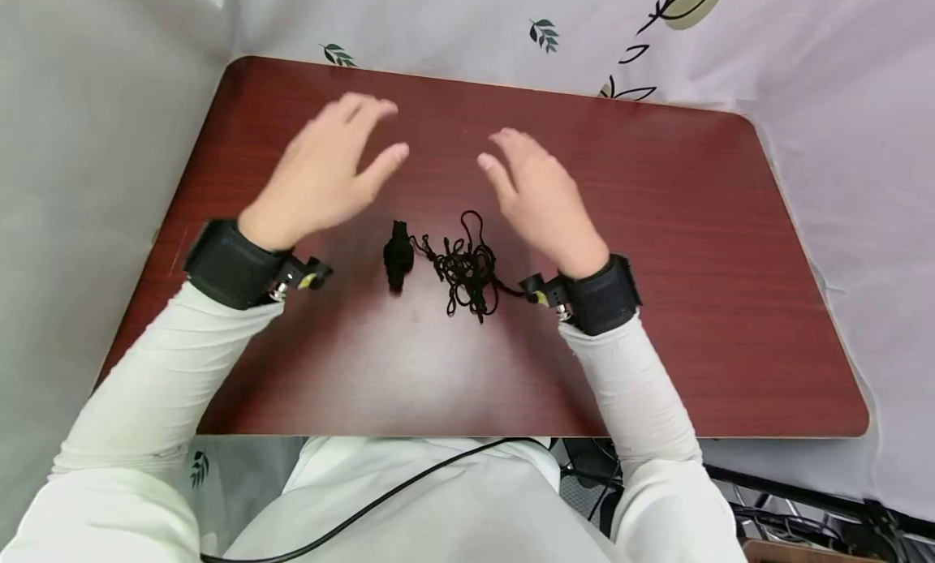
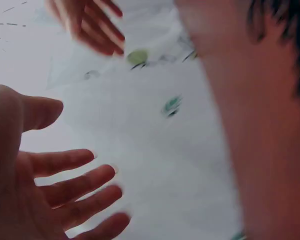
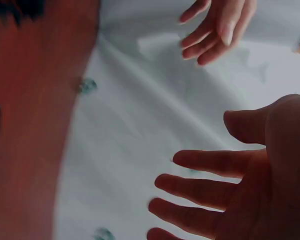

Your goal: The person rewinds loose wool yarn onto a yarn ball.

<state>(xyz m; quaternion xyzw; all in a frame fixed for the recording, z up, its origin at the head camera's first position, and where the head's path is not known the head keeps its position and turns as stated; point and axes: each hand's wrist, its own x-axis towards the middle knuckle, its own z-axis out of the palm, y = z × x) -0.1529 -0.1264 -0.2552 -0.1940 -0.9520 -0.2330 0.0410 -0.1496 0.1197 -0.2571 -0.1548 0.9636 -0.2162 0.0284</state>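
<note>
A tangled black cord (image 1: 467, 271) lies in loose loops on the table. Just left of it is a small dark bundle (image 1: 398, 256), tightly wound and longish, and a strand of the cord runs to it. My left hand (image 1: 321, 165) hovers above the table, up and left of the bundle, fingers extended and thumb apart. On the other side my right hand (image 1: 544, 194) is raised up and right of the cord, its fingers also extended. The palms face each other, and neither hand holds or touches anything. Both wrist views show fingers spread and apart.
The reddish-brown table (image 1: 730, 303) has rounded corners. White curtain fabric (image 1: 438, 27) with leaf prints hangs behind it and at both sides. Black straps with small cameras circle both wrists. A black cable (image 1: 380, 498) crosses the person's lap.
</note>
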